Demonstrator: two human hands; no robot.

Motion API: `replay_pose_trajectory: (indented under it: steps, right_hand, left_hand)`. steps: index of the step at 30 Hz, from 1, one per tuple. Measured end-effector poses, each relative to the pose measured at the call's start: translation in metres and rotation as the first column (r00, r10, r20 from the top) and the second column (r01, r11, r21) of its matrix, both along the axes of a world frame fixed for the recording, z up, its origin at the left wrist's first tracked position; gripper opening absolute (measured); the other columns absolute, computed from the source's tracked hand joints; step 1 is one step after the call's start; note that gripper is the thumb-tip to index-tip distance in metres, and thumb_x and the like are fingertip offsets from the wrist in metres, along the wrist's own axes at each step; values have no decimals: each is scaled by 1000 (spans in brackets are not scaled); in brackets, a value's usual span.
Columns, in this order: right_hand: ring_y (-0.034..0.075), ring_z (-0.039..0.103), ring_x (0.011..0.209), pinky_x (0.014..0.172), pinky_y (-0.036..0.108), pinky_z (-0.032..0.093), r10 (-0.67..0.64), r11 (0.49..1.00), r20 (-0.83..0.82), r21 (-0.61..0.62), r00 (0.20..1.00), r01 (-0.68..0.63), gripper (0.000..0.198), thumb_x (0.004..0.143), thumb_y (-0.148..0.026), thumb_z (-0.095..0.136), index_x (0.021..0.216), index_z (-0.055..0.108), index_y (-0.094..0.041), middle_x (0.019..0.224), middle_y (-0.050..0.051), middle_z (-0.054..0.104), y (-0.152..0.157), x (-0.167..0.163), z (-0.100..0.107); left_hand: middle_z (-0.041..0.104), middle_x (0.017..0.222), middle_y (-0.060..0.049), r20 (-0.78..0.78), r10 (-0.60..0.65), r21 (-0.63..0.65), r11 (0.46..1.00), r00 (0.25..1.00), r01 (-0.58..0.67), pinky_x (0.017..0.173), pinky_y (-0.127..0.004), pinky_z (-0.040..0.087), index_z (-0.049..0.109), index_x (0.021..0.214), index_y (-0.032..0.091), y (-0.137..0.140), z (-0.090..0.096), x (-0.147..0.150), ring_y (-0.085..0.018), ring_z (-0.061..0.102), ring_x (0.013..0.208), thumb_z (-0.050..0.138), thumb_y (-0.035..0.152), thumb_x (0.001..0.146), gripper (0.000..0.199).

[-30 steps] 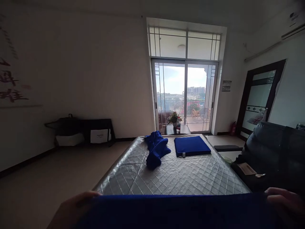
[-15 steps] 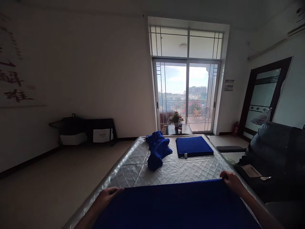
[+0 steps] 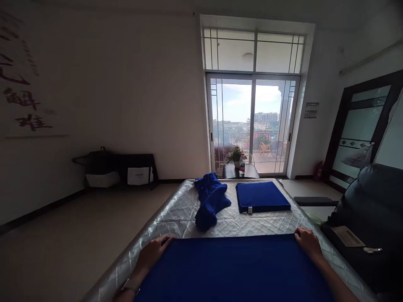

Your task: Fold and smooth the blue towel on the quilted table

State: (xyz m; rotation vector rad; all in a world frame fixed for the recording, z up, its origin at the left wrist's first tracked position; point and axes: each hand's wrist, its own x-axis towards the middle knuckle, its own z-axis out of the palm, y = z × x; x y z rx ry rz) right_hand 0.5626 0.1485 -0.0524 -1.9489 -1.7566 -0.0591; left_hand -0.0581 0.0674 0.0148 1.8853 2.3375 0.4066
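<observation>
A wide blue cloth lies spread over the near part of the table, its far edge nearly straight. My left hand is closed on its far left corner, thumb and fingers pinching the edge. At the far right corner, my right hand grips the same cloth. Beyond it, a crumpled blue cloth lies in a loose heap. To the right of that heap is a neatly folded blue cloth stack with a small white tag on its near edge. The cloth's near end runs out of view.
A silvery quilted cover drapes the table. Behind it, a small dark table bears a potted plant and a bottle. A dark armchair stands close on the right. Bags and a white box sit by the left wall.
Both hands have brought the cloth's far edge down toward the table, and it now looks flatter and more evenly lit. The view has shifted slightly.
</observation>
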Motion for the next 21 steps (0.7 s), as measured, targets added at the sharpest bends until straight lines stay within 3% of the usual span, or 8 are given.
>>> replay_pose_trajectory:
  steps: [11,15,21]
  right_hand:
    - [30,65,100,88,47,49,-42,999,103,-22,994,44,22,81,-39,44,78,63,-28,94,8,72,15,26,-19]
    - [30,67,100,88,45,51,-38,999,12,-22,999,38,21,79,-40,46,79,63,-28,93,8,71,16,30,-20]
    - [26,72,95,87,37,54,33,999,-94,-33,995,-36,22,76,-38,48,87,65,-30,96,6,74,16,43,-17]
  left_hand:
    - [78,120,2,25,-14,-7,1000,1000,14,92,-32,51,70,105,32,17,-19,-14,-22,70,112,27,55,94,50]
    - [75,126,0,46,-30,1,1000,999,30,93,-31,50,70,107,29,20,-24,-15,-22,69,115,28,54,94,51]
    - [78,116,3,77,-55,33,998,996,53,89,-27,50,72,103,31,17,-22,-20,-20,70,110,30,53,94,48]
